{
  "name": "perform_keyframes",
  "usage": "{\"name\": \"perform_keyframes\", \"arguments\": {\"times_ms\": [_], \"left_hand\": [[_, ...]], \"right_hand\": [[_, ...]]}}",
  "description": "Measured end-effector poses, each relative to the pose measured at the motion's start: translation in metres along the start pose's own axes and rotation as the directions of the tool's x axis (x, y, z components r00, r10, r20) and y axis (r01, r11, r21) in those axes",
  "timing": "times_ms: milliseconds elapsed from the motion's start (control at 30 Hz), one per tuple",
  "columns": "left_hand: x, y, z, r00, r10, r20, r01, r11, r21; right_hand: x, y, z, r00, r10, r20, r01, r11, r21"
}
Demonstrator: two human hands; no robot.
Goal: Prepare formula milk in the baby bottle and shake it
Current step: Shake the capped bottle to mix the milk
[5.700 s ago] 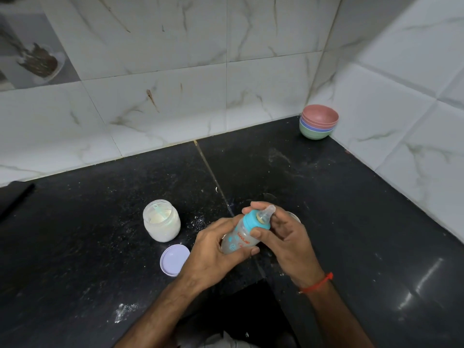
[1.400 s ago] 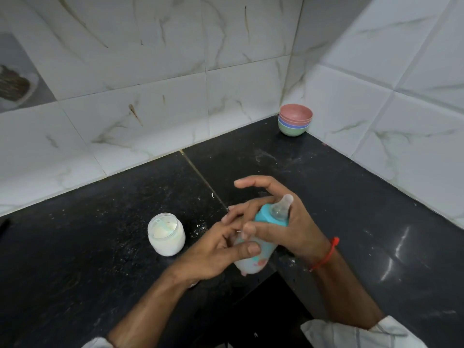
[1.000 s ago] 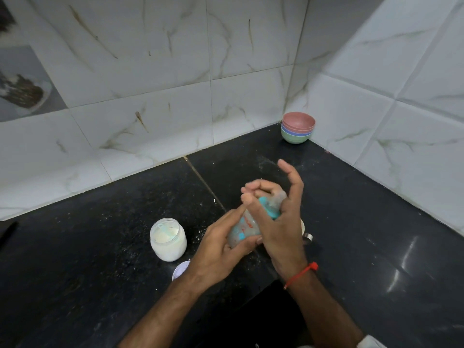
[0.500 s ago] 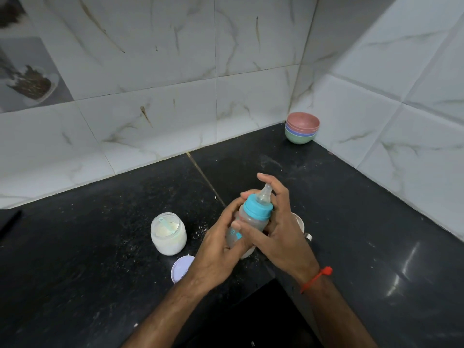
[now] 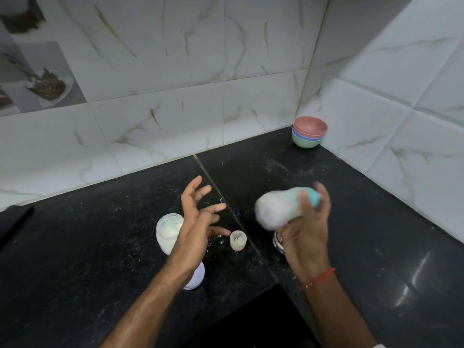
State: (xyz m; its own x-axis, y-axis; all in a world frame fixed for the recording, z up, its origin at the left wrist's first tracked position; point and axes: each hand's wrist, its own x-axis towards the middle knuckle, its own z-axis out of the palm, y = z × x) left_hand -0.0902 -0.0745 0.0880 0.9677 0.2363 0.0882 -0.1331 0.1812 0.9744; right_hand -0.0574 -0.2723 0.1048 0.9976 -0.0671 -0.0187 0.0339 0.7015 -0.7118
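Note:
My right hand grips the baby bottle near its blue collar, above the black counter. The bottle lies tilted on its side, base to the left, blurred by motion and milky white inside. My left hand hovers apart from it, fingers spread, holding nothing. The open jar of white formula powder with a pale blue scoop stands behind my left wrist. A small clear cap stands on the counter between my hands.
A lilac jar lid lies partly under my left forearm. A small steel cup is mostly hidden behind my right hand. Stacked coloured bowls sit in the far corner. Tiled walls close the back and right.
My left hand has let go of the bottle and opened to the left. The bottle has tipped from upright to sideways in my right hand and moved right, blurred with motion.

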Motion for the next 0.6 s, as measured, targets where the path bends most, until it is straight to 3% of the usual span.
{"name": "perform_keyframes", "arguments": {"times_ms": [67, 100, 167, 233, 267, 300, 400, 433, 467, 567, 600], "left_hand": [[0.002, -0.002, -0.001, 0.999, 0.0, -0.044, 0.001, 1.0, 0.028], [0.002, -0.003, -0.001, 0.999, -0.003, -0.054, 0.005, 0.999, 0.038], [0.001, -0.005, -0.004, 0.998, -0.006, -0.057, 0.009, 0.999, 0.048], [-0.001, -0.006, -0.006, 0.999, -0.007, -0.043, 0.01, 0.997, 0.082], [-0.002, -0.007, -0.006, 0.999, -0.01, -0.034, 0.013, 0.995, 0.103], [-0.003, -0.008, -0.005, 1.0, -0.015, -0.025, 0.018, 0.993, 0.121], [-0.006, -0.009, 0.001, 1.0, -0.026, 0.009, 0.024, 0.984, 0.174], [-0.007, -0.009, 0.002, 0.999, -0.027, 0.021, 0.022, 0.982, 0.189], [-0.008, -0.009, 0.003, 0.999, -0.025, 0.032, 0.018, 0.979, 0.202], [-0.01, -0.008, 0.004, 0.998, -0.032, 0.057, 0.019, 0.975, 0.219], [-0.011, -0.009, 0.004, 0.997, -0.044, 0.059, 0.029, 0.974, 0.223]], "right_hand": [[-0.008, 0.007, 0.003, 0.971, 0.069, 0.228, 0.002, 0.955, -0.297], [-0.01, 0.007, 0.004, 0.96, 0.077, 0.271, 0.013, 0.949, -0.315], [-0.001, 0.0, 0.001, 0.994, -0.035, 0.1, 0.049, 0.989, -0.137], [0.015, -0.009, -0.002, 0.981, -0.132, -0.145, 0.144, 0.987, 0.071], [0.018, -0.01, -0.004, 0.97, -0.153, -0.189, 0.177, 0.977, 0.117], [0.016, -0.009, -0.004, 0.973, -0.158, -0.166, 0.175, 0.98, 0.091], [-0.002, 0.001, -0.003, 0.98, -0.045, 0.192, 0.075, 0.986, -0.151], [-0.007, 0.002, -0.003, 0.97, -0.015, 0.242, 0.063, 0.979, -0.192], [-0.007, 0.002, -0.004, 0.979, -0.034, 0.199, 0.067, 0.985, -0.161], [0.007, -0.005, -0.01, 0.984, -0.097, -0.148, 0.111, 0.99, 0.092], [0.008, -0.004, -0.013, 0.979, -0.103, -0.175, 0.126, 0.984, 0.127]]}}
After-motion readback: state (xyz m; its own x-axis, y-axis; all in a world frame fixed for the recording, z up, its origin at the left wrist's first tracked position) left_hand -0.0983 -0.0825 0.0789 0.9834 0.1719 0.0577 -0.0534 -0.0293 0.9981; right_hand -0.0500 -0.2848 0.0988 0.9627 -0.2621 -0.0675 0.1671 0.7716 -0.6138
